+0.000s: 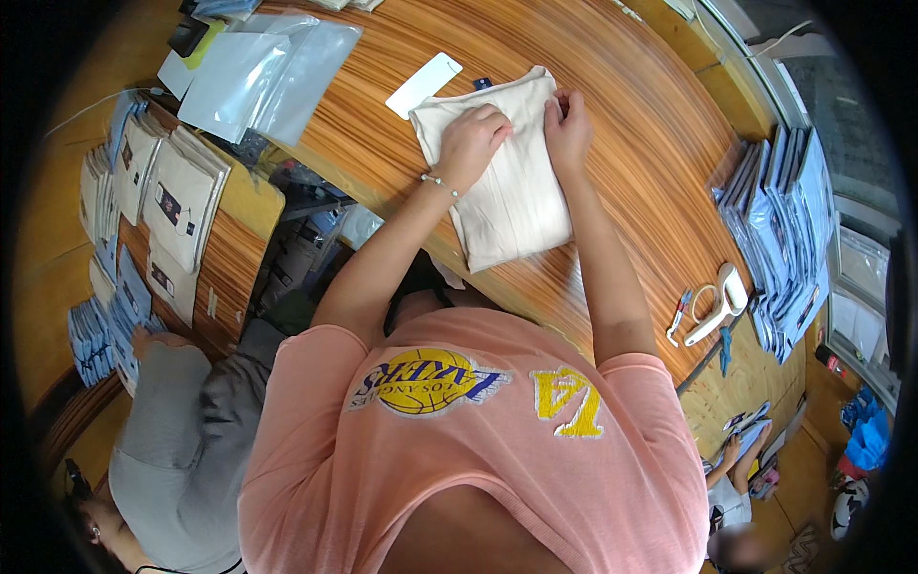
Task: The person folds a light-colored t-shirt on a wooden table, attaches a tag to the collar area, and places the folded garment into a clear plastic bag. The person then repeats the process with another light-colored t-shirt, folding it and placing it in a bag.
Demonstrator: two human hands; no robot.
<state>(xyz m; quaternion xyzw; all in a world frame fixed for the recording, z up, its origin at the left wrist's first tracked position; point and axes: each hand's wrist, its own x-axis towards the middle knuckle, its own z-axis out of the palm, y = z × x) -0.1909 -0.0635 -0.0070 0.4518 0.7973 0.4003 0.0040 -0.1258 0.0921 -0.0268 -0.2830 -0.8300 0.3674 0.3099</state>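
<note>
A cream folded shirt (512, 210) lies on the striped wooden table in front of me, its neck end away from me. My left hand (472, 143) rests on its upper part, fingers curled together against the cloth. At the shirt's upper right edge, my right hand (568, 132) has its fingers bent in a pinch on the fabric; the fingertips are partly hidden. A white card (424, 85) sits at the shirt's upper left corner, and a small dark blue label (483, 84) pokes out beside the neckline.
Clear plastic bags (258, 81) lie at the table's far left. Packed blue garments (784, 220) are stacked at right, near a white handheld scanner (724, 304) and small snips (679, 316). Cream garments (182, 196) pile on a side table; a grey-clothed person (182, 440) is at left.
</note>
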